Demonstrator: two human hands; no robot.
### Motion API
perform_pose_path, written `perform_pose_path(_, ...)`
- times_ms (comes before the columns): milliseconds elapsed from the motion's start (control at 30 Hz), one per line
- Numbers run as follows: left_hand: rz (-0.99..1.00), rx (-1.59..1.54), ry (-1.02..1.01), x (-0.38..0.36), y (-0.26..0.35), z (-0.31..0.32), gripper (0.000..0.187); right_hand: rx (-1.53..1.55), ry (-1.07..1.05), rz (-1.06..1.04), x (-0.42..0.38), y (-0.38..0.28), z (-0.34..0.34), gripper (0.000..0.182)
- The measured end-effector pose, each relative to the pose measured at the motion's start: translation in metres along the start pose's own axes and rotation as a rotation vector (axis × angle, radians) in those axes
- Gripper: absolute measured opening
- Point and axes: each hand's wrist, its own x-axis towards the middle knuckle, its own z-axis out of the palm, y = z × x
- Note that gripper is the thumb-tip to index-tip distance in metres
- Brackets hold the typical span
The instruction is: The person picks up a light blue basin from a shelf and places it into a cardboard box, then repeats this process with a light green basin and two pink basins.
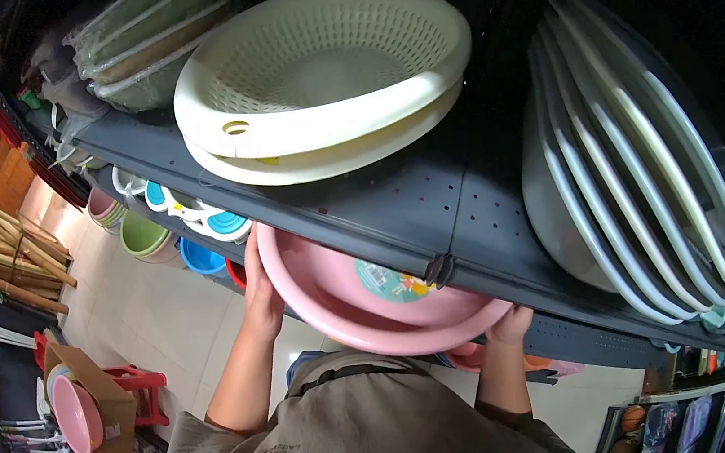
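Observation:
A round pink plastic basin [317, 273] is held in front of my body, its far side hidden under the front edge of the dark shelf [359, 200]. Inside it shows a round teal label with a barcode [387, 282]. My left hand [259, 280] grips the basin's left rim, the fingers mostly hidden behind it. At the right end of the rim, my right hand [510, 324] is closed on the basin, close to the shelf edge. On the shelf above sit cream plastic colanders [227, 153], stacked one in another.
Several large pale basins [572, 201] stand on edge at the shelf's right. Plastic-wrapped green trays [150, 44] lie at the upper left. A green bucket [143, 232] and a blue basin [201, 255] show below. On the left stand a cardboard box [117, 401] and a red stool [142, 380].

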Motion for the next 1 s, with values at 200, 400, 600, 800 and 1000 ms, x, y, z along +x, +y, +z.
perform_pose_path(200,0.045,-0.007,-0.001,-0.016,0.019,0.005,0.097,0.234,0.005,0.014,-0.018,-0.025,0.013,0.055)
perform_pose_path(400,0.015,-0.086,-0.012,-0.028,0.025,-0.003,0.096,0.29,-0.013,0.032,-0.035,-0.021,0.001,0.065)
perform_pose_path(600,0.034,-0.103,-0.071,-0.047,0.034,-0.023,0.093,0.162,-0.012,-0.033,-0.052,-0.039,0.026,0.077)
perform_pose_path(800,-0.035,-0.12,-0.057,-0.06,0.056,-0.022,0.093,0.039,-0.18,-0.122,-0.055,-0.071,0.085,0.083)
perform_pose_path(1000,-0.1,-0.001,-0.132,-0.122,0.119,-0.087,0.084,0.111,-0.447,-0.088,-0.097,-0.075,0.176,0.079)
